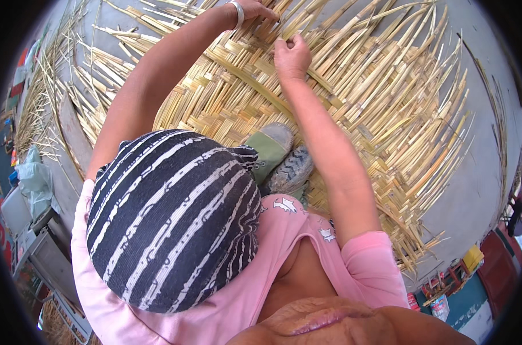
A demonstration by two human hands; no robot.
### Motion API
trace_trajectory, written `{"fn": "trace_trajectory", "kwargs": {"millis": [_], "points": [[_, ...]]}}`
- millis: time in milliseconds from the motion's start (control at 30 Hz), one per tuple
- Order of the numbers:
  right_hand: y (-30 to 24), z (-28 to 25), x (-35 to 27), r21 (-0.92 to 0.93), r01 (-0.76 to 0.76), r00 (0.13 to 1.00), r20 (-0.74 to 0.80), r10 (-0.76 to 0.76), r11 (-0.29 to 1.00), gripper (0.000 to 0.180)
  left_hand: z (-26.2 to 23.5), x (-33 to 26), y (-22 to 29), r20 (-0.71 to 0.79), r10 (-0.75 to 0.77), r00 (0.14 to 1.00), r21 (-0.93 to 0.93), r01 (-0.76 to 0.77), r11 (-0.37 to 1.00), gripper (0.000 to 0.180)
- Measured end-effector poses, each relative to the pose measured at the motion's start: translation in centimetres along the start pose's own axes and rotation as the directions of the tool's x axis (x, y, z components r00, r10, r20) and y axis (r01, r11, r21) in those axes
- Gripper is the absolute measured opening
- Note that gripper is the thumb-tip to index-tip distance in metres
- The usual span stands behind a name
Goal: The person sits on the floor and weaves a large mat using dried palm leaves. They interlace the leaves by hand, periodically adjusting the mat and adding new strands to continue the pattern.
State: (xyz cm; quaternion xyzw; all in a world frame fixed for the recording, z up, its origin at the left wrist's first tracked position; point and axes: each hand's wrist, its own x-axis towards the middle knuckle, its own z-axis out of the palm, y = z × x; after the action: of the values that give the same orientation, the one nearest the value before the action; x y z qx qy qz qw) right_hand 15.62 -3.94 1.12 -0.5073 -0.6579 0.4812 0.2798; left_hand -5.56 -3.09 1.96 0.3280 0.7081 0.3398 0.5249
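Observation:
A partly woven mat of flat, yellow-green reed strips [232,92] lies spread out in front of me, its long loose ends fanning outward. My left hand [254,10], with a white bangle at its wrist, reaches to the mat at the top edge of the view. Its fingers point right, stretched over the strips, and the picture's edge cuts off part of the hand. Just below and to the right, my right hand [292,56] is closed in a pinch at a reed strip [313,31]; the gripped end is mostly hidden by the fingers.
My shoes [281,155] rest on the woven part. Loose reeds [42,109] are piled on the grey floor [445,230] at left, and thin stalks [496,121] lie at right. A pale plastic bag [35,178] and a rack with small items [445,284] stand at the sides.

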Motion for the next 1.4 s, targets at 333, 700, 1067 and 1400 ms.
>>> {"fn": "trace_trajectory", "kwargs": {"millis": [333,700,1067,1400], "points": [[-1.4,-0.5,1.7,-0.204,0.123,0.978,0.189,-0.085,0.971,0.027,-1.1,-1.9,0.9,0.247,0.015,0.969,-0.243,0.046,0.969,0.026],[-1.3,-0.5,8.1,-0.412,0.160,0.772,0.619,0.146,0.897,0.030,-0.1,-0.2,-2.2,-0.059,0.246,0.967,-0.731,-0.210,0.650,0.038],[-2.1,-0.2,8.6,-0.320,0.045,0.688,0.697,0.203,0.946,0.024,-2.9,3.4,-6.8,-0.279,0.014,0.960,-0.663,-0.204,0.720,0.016],[1.9,0.3,8.7,-0.297,0.156,0.802,0.594,0.054,0.942,0.036,1.6,-1.3,-2.4,-0.493,0.377,0.784,-0.241,-0.539,0.807,0.014]]}}
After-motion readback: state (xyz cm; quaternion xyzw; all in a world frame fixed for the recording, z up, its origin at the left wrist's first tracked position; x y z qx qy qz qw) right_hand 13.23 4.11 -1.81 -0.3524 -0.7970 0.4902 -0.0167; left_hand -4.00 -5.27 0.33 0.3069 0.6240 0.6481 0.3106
